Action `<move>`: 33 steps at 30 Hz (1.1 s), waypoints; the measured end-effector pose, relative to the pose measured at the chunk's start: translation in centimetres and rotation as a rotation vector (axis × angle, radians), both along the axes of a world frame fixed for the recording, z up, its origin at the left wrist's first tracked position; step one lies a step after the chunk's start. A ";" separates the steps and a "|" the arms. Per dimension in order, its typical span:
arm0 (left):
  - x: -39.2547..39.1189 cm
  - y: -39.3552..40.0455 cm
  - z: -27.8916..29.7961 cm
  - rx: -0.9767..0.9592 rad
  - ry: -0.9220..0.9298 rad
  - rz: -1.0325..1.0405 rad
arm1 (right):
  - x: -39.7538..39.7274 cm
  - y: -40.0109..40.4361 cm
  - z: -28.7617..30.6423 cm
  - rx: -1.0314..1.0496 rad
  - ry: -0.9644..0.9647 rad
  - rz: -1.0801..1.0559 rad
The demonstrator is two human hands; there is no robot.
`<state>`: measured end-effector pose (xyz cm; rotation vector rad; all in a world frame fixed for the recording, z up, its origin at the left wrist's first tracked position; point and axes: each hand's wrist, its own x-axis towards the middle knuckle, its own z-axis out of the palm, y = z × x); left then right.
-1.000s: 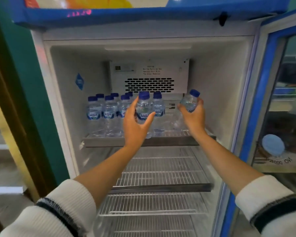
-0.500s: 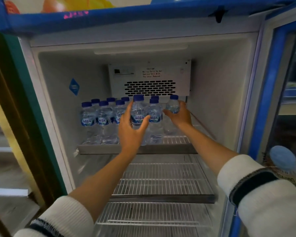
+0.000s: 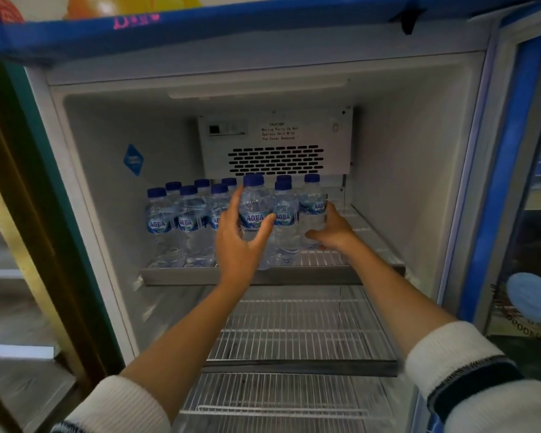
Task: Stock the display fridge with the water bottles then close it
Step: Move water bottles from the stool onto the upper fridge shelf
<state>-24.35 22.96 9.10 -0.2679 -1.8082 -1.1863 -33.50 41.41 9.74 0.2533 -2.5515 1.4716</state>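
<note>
I saw top shelf (image 3: 272, 274) about two-thirds stocked — bottles (image 3: 188, 220) at frame centre-left. Left hand (image 3: 241, 245) gripped front bottle (image 3: 254, 210), right hand (image 3: 334, 231) held rightmost bottle (image 3: 311, 207). Lower shelves (image 3: 300, 342) bare, door (image 3: 531, 170) open — much left, I judged.

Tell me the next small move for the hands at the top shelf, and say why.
Probably let go and draw both hands back. The left hand grips an upright bottle at the front of the top shelf; the right hand holds the rightmost bottle, which also stands upright beside the row. Both look placed.
</note>
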 end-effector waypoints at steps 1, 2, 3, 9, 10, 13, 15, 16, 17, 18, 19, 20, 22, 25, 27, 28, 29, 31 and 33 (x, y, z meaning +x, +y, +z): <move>0.0 0.0 0.0 0.000 -0.001 0.002 | 0.0 0.0 0.0 -0.002 0.004 -0.008; 0.0 0.0 0.0 -0.001 0.000 0.004 | 0.1 0.0 0.0 -0.004 0.004 -0.017; 0.0 0.1 0.0 -0.002 0.001 0.008 | 0.2 0.0 0.0 -0.003 0.007 -0.023; 0.2 0.1 0.0 -0.002 -0.004 0.003 | 0.7 -0.1 0.3 0.070 0.058 -0.059; 0.3 0.1 0.0 -0.001 -0.007 0.003 | 0.7 -0.1 0.3 0.074 0.055 -0.067; 0.4 0.1 0.0 0.004 -0.021 0.006 | 0.7 -0.1 0.4 0.109 0.048 -0.095; 0.5 0.2 0.1 0.011 -0.032 0.006 | 0.9 -0.1 0.4 0.116 0.043 -0.105; 0.5 0.2 0.2 0.015 -0.040 0.001 | 1.0 -0.2 0.5 0.115 0.037 -0.105; 0.5 0.3 0.3 0.018 -0.048 -0.002 | 1.1 -0.2 0.6 0.115 0.027 -0.103; 0.6 0.5 0.5 0.019 -0.058 -0.003 | 1.3 -0.2 0.7 0.113 0.007 -0.103; 0.8 0.6 0.7 0.019 -0.067 -0.002 | 1.4 0.0 0.9 0.106 -0.018 -0.102; 0.9 0.9 0.9 0.018 -0.077 -0.004 | 1.5 0.3 0.9 0.096 -0.048 -0.103; 1.1 1.5 1.1 0.010 -0.085 -0.027 | 2.0 1.3 0.9 0.128 -0.088 -0.102; 1.4 3.5 1.4 -0.037 -0.090 -0.085 | 3.2 3.4 0.1 0.367 -0.090 -0.122; 1.3 5.2 1.8 -0.064 -0.092 -0.121 | 4.0 4.6 -0.8 0.448 -0.068 -0.175; 1.0 6.1 2.1 -0.080 -0.097 -0.128 | 4.4 5.0 -1.1 0.439 -0.046 -0.213; 0.8 6.9 2.4 -0.104 -0.102 -0.126 | 4.7 5.1 -1.3 0.409 -0.016 -0.253; -0.1 8.2 2.6 -0.154 -0.119 -0.108 | 5.2 5.2 -1.5 0.318 0.052 -0.314; -1.1 9.1 2.4 -0.173 -0.131 -0.085 | 5.7 5.0 -1.4 0.232 0.114 -0.345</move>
